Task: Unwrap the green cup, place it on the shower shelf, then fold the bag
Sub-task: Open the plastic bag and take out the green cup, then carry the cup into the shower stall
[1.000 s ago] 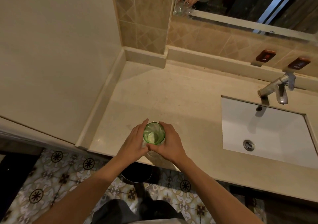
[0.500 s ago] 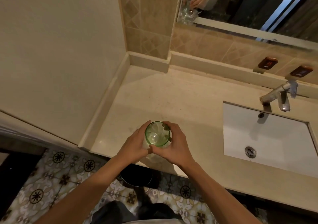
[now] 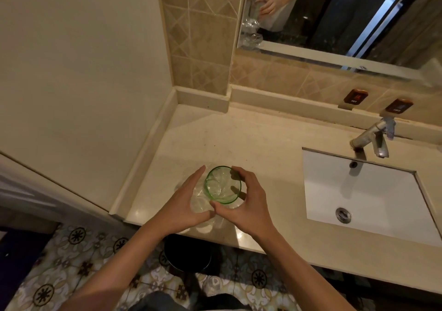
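The right hand point(image 3: 248, 205) is grasping the green cup point(image 3: 223, 184) near the worktop point(image 3: 263, 143) front edge; left hand point(image 3: 184, 203) fingers are gripping the clear bag point(image 3: 199, 205).

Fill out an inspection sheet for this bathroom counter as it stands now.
Surface: beige stone counter, bare apart from the job's things.
Job's things: green-rimmed clear glass cup, upright, mouth open; clear crinkled plastic bag bunched around its lower part.
Clutter: nothing seen.
Grippers: left hand on the bag beside the cup; right hand wrapped around the cup's side.
Cables: nothing seen.
Surroundings: white rectangular sink, metal faucet, wall mirror, patterned tile floor, dark round bin under the counter.
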